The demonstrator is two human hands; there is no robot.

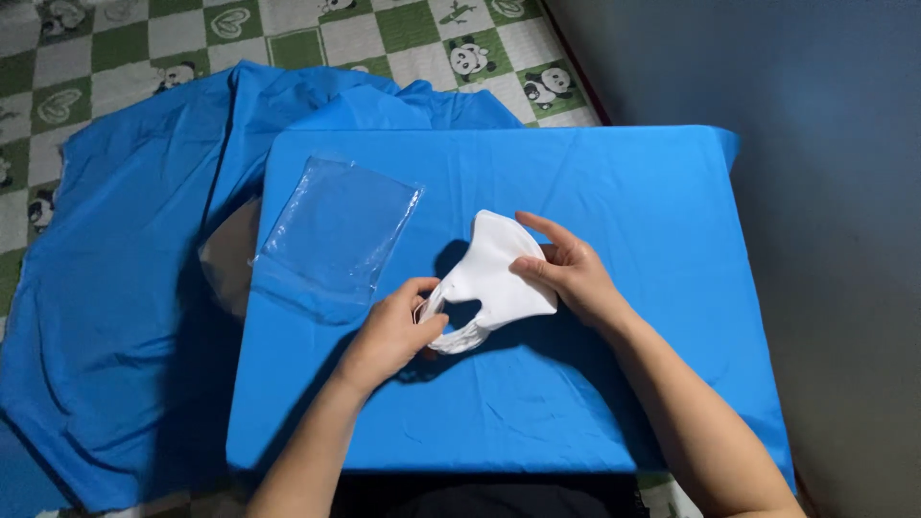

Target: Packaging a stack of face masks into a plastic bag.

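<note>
A white face mask (pixel 487 273) is held just above the blue-covered table (pixel 614 192) near its middle. My right hand (pixel 568 270) pinches the mask's body from the right side. At the mask's lower left end, my left hand (pixel 391 331) grips its ear loops. A clear, empty plastic pouch (pixel 336 235) lies flat on the table to the left of my hands, apart from both.
A loose blue cloth (pixel 125 288) is spread over the floor to the left, with a pale object (pixel 230 254) partly tucked under the table's left edge. A green and white checked mat (pixel 192 34) covers the floor beyond. A dark wall (pixel 825 192) stands at the right.
</note>
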